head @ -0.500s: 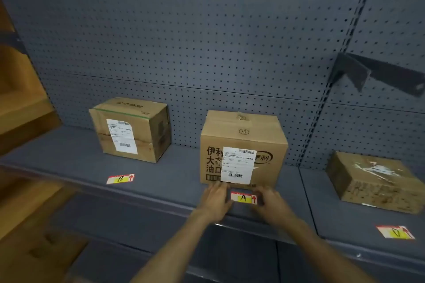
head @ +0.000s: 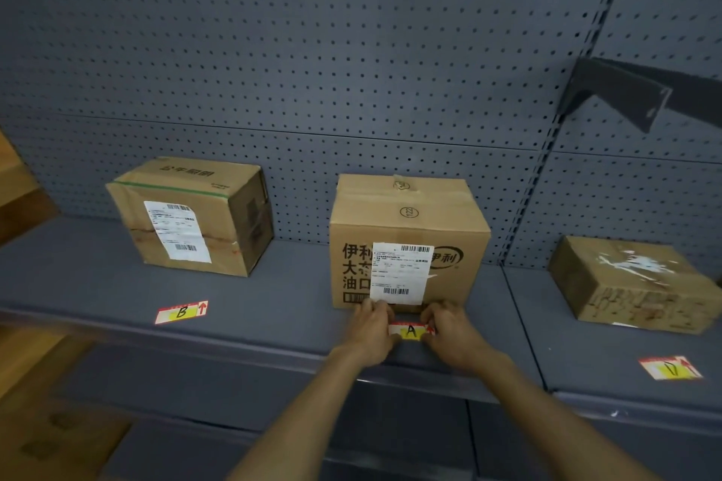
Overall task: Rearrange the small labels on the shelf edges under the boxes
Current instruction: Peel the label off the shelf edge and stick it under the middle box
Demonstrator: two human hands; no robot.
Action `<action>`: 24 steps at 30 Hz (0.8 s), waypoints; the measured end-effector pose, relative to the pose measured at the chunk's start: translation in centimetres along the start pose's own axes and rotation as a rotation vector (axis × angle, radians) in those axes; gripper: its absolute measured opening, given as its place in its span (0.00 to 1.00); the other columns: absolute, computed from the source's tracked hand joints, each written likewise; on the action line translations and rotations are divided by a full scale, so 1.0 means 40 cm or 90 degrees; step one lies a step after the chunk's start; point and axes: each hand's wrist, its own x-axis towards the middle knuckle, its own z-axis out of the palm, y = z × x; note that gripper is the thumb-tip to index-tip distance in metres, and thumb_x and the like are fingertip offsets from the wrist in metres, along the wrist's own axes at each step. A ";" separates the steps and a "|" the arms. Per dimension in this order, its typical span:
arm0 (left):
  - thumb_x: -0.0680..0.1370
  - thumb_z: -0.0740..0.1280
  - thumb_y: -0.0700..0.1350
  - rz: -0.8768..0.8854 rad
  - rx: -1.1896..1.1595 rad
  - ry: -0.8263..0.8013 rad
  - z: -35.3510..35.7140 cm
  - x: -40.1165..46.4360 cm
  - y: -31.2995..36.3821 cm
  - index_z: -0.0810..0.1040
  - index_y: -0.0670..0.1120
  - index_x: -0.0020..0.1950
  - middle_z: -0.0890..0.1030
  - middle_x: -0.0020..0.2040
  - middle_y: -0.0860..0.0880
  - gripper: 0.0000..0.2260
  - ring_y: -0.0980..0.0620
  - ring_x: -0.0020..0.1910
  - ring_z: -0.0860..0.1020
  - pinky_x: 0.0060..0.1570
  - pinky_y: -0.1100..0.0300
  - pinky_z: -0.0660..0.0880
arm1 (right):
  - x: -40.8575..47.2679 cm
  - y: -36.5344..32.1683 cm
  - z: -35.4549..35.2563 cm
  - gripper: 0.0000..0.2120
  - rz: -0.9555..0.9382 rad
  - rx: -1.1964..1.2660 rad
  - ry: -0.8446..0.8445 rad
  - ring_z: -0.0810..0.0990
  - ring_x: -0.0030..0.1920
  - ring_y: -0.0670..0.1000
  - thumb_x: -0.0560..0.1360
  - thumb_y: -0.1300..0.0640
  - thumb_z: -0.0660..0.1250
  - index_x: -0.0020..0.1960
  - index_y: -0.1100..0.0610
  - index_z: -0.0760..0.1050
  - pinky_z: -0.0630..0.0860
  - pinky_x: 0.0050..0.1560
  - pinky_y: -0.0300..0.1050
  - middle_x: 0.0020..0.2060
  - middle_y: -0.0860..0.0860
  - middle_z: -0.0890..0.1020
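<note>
A small red, white and yellow label marked A [head: 410, 331] lies on the grey shelf [head: 273, 308] in front of the middle cardboard box [head: 406, 230]. My left hand [head: 371, 332] pinches its left end and my right hand [head: 449, 332] pinches its right end. A label marked B [head: 181, 312] lies below the left box [head: 191, 215]. A label marked D [head: 670, 367] lies below the right box [head: 625, 281] on the neighbouring shelf section.
A grey pegboard wall [head: 351, 70] backs the shelf. A dark metal bracket [head: 625, 94] sticks out of the upright at the upper right. Wooden shelving [head: 23, 199] stands at the far left, with more cardboard [head: 50, 437] below.
Both hands have closed in on the A label, their fingers now gripping its two ends. The view has shifted slightly.
</note>
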 end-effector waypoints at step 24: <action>0.83 0.61 0.44 0.195 -0.114 0.147 -0.195 -0.156 -0.219 0.74 0.47 0.51 0.79 0.50 0.48 0.03 0.48 0.50 0.77 0.46 0.46 0.76 | -0.011 -0.348 0.080 0.14 -0.085 0.163 0.123 0.78 0.38 0.39 0.74 0.64 0.71 0.42 0.44 0.78 0.70 0.35 0.29 0.34 0.40 0.80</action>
